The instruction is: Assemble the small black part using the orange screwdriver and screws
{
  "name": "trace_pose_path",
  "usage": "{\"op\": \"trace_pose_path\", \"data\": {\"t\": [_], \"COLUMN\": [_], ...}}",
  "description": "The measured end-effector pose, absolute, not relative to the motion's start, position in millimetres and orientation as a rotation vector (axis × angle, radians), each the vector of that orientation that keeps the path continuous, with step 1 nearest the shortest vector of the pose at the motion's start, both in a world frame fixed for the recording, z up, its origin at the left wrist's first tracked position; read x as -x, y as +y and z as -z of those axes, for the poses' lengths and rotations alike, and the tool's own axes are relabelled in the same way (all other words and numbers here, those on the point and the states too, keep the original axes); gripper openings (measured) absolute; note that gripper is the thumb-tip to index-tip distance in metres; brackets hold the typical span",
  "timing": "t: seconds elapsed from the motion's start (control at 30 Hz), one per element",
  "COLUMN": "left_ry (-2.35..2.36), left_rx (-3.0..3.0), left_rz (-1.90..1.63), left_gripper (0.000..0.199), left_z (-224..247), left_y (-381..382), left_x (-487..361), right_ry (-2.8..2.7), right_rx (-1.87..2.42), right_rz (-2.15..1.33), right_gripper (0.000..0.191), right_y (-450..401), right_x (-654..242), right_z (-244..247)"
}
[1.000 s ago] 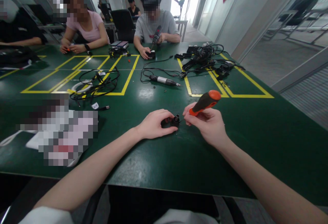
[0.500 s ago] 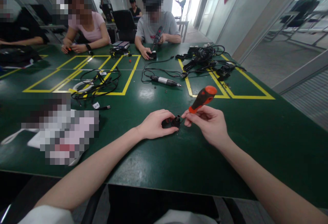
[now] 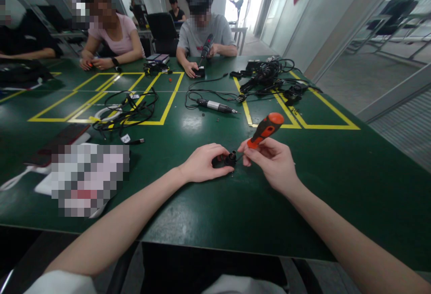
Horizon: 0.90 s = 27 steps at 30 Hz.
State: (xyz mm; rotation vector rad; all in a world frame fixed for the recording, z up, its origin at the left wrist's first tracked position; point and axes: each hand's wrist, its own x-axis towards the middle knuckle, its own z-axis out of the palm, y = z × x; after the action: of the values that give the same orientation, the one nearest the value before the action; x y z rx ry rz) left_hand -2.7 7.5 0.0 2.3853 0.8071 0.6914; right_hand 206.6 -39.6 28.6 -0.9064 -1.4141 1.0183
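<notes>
My left hand rests on the green table, its thumb and fingers closed around a small black round part with a metal cylinder on top. Between the fingers of my right hand is a screwdriver with an orange and black handle. The handle leans up to the right, and the thin shaft points down-left to the side of the black part. I cannot tell whether the tip touches it. A tiny screw-like piece lies just below the part.
An electric screwdriver with a black cord lies ahead. Cables are coiled at left and heaped at right. A phone and a blurred pouch lie to my left. Across the table, a co-worker holds a power tool.
My screwdriver has turned a little about its length, so an orange patch now shows on the handle. My left hand and the black part stay in place.
</notes>
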Motion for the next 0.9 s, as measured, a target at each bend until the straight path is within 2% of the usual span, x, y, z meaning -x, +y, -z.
{"op": "trace_pose_path", "data": {"t": [0.4, 0.67, 0.9], "left_ry": [0.816, 0.814, 0.83], "left_rx": [-2.38, -2.382, -2.385], "left_rz": [-0.681, -0.688, -0.674], "left_gripper": [0.025, 0.025, 0.026], "left_z": [0.5, 0.5, 0.2], "left_y": [7.2, 7.5, 7.1], "left_x": [3.1, 2.7, 2.9], "right_ry": [-1.375, -1.421, -1.361], "right_rx": [0.822, 0.897, 0.817], "right_rz": [-1.035, -0.973, -1.053], "right_gripper": [0.031, 0.038, 0.035], "right_y": [-38.0, -38.0, -37.9], "right_x": [-204.9, -205.7, -203.9], "right_z": [-25.1, -27.7, -25.7]}}
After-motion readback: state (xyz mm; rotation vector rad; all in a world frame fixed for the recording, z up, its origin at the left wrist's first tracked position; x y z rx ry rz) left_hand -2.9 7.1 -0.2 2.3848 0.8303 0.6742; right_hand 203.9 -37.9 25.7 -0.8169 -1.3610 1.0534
